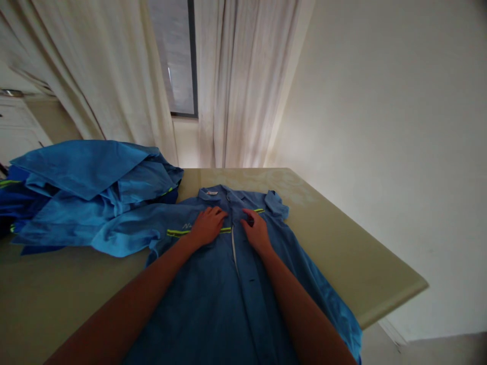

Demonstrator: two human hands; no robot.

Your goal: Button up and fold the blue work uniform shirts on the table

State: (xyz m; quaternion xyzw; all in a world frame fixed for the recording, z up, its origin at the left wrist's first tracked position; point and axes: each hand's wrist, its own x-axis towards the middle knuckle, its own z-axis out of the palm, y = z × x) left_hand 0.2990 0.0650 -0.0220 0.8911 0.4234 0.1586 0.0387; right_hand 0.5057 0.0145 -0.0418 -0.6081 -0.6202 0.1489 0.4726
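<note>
Currently we note left grip [207,225], right grip [255,231] spread flat on shirt [213,299]; garment pile [95,192] outboard of left grip.

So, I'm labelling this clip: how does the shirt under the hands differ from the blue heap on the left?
The shirt lies flat, front up, spread out; the heap is crumpled and piled up. The left hand and right hand rest on the shirt's chest; no hand touches the heap. Both are blue cloth with yellow-green stripes, on the same table.
</note>
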